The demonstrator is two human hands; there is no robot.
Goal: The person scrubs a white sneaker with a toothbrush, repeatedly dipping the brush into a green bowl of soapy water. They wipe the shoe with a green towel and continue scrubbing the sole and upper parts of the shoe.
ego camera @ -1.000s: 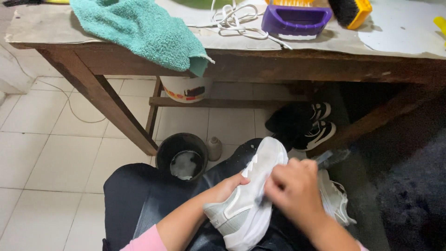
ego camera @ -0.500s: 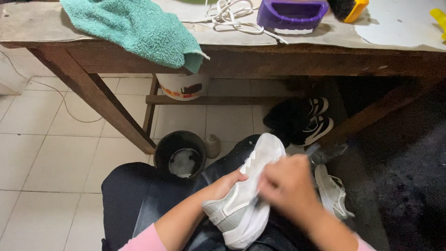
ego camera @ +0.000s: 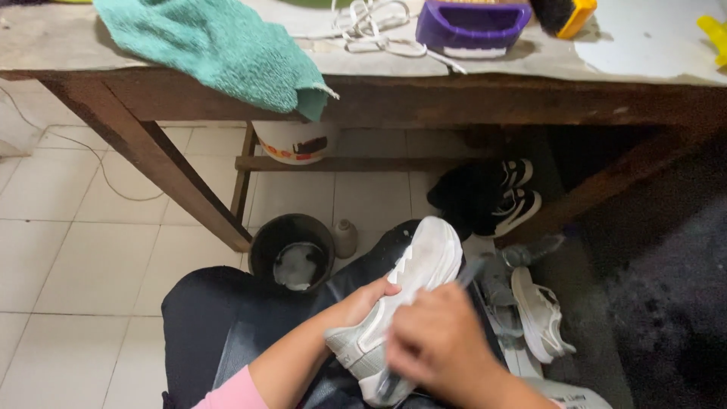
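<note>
Since the earlier frame the right hand (ego camera: 443, 344) has slid down toward the heel of the white shoe (ego camera: 401, 303), fingers clenched around a thin grey tool (ego camera: 428, 326), blurred. Left hand (ego camera: 363, 303) grips the shoe's side from beneath, holding it tilted over the lap. Ahead on the floor sits a black bucket (ego camera: 291, 250); 2 black shoes (ego camera: 492, 201) lie under the wooden table (ego camera: 485, 98), where a green towel (ego camera: 219, 49) hangs.

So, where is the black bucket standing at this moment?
In the head view the black bucket stands on the tiled floor, left of centre, beside the wooden table leg and just beyond the person's lap, with a small white bottle on its right.
</note>
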